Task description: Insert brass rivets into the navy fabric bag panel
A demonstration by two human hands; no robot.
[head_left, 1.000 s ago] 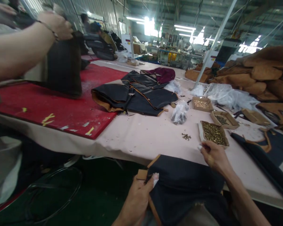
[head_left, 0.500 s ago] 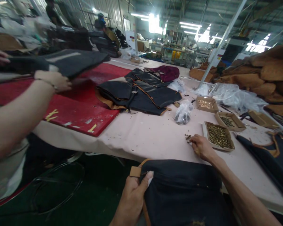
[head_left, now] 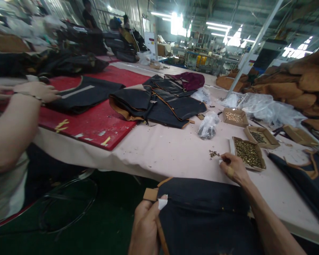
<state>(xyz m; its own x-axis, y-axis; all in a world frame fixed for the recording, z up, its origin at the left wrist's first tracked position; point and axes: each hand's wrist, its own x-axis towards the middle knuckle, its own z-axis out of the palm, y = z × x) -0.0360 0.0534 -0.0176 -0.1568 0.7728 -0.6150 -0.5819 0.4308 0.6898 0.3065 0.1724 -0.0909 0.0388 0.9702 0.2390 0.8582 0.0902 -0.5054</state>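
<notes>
Tan-edged dark panel [head_left: 202, 219] sits at the near edge of the pale table [head_left: 164, 152]. Left hand [head_left: 146, 223] has its left edge clamped, thumb on top. Right hand [head_left: 235, 170] at the loose studs [head_left: 213, 153], fingers curled; can't tell from here if one's pinched. Box of brassy studs [head_left: 248, 154] just beside.

The picture's bottom edge cuts off the dark panel [head_left: 202, 226].
</notes>
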